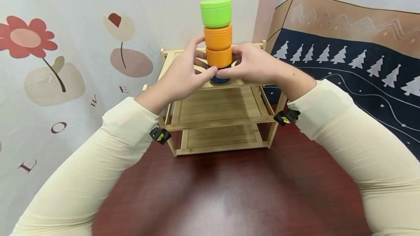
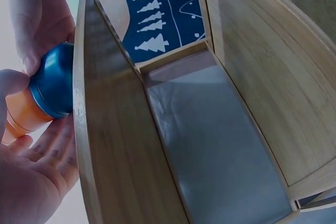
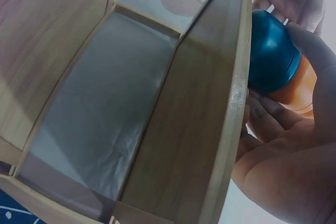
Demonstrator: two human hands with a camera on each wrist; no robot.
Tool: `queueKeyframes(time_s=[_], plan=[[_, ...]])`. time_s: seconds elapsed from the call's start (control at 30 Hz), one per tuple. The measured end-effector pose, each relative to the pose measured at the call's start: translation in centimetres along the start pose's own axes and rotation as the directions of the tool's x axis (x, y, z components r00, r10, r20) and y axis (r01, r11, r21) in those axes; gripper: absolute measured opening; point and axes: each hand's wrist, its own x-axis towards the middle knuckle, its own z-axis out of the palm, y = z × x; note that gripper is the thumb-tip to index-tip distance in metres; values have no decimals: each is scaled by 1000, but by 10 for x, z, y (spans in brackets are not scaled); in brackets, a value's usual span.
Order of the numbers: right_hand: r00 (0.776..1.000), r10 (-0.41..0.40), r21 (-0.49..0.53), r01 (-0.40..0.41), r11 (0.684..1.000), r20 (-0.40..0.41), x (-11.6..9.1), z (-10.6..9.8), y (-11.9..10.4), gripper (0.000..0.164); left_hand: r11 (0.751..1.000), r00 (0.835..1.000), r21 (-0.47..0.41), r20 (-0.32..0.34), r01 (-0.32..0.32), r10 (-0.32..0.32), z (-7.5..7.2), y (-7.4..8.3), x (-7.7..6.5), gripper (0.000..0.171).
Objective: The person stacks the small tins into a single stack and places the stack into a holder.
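Observation:
A column of round cups stands upright at the top shelf's front edge: a green cup [image 1: 216, 14] on top, an upper orange cup [image 1: 218, 38] and a lower orange cup [image 1: 219, 58] in the middle, a dark blue cup [image 1: 219, 80] at the bottom. My left hand [image 1: 183, 72] holds the column from the left, its thumb in front near the seam of blue and orange. From the right my right hand [image 1: 254, 65] holds it too, thumb tip close to the other thumb. Both hands' fingers reach round behind the cups. In the left wrist view the blue cup [image 2: 55, 80] shows beyond the shelf edge.
The wooden rack [image 1: 223, 122] has three shelves and stands on a dark red, shiny surface [image 1: 213, 192]. Behind it hangs a pale cloth [image 1: 183, 6] with printed flowers. A dark blue printed cloth with white trees [image 1: 338, 54] is on the right.

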Motion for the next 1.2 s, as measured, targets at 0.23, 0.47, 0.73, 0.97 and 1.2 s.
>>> queueKeyframes(time_s=[0.23,0.47,0.73,0.97,1.2], plan=[[1000,2,24,-2,1000,-5,4,1,2,53,1000,1000,6,0,0,0,-3,-2,4,74],[1000,20,36,-20,999,-4,7,-2,5,54,999,999,14,26,31,-31,-1,-2,10,75],[1000,26,40,-26,999,0,6,-1,7,58,998,998,37,32,54,-55,1,-2,10,76],[999,15,24,-15,1000,-31,1,1,7,59,998,999,41,29,42,-43,3,0,8,75],[1000,2,24,-2,1000,-31,-4,2,7,56,997,999,54,16,48,-49,2,1,5,75]])
